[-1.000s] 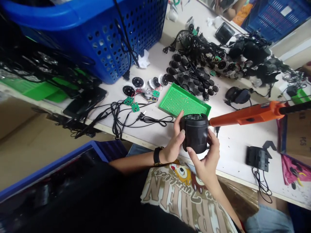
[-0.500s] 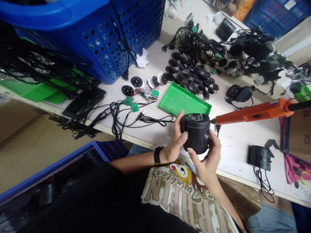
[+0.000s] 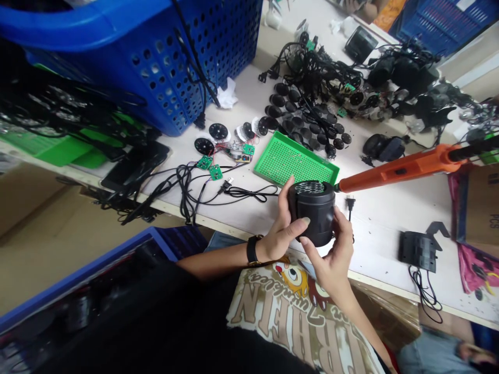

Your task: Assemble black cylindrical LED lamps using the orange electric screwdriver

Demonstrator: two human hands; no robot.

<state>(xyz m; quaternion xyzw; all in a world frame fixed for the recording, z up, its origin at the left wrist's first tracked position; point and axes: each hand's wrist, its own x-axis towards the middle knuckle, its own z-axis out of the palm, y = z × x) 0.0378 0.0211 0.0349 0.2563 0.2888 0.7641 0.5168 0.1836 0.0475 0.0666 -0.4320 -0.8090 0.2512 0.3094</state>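
Both hands hold a round black plastic housing [image 3: 317, 221] with a honeycomb grille on top, just over the table's front edge. My left hand [image 3: 284, 228] wraps its left side, thumb across the front. My right hand [image 3: 333, 252] grips it from the right and below, fingers partly hidden behind it. Just right of the housing's top is the tip of an orange electric screwdriver [image 3: 401, 171]; whether it touches cannot be made out. A green perforated tray [image 3: 294, 158] with tiny bits in it lies behind the housing. A coiled black cord with a plug [image 3: 249, 193] lies to the left.
A large blue basket [image 3: 156, 67] stands at the back left. Green circuit boards [image 3: 215, 172] with wired discs lie left of the tray. Black round parts [image 3: 307, 124] and tangled cords fill the back. A black part with a cord [image 3: 419, 250] sits right, near a person's knee [image 3: 429, 350].
The housing has turned slightly in my hands, and my left thumb has slid right across its front. The orange screwdriver has shifted a little left. More of the plug beneath the screwdriver shows.
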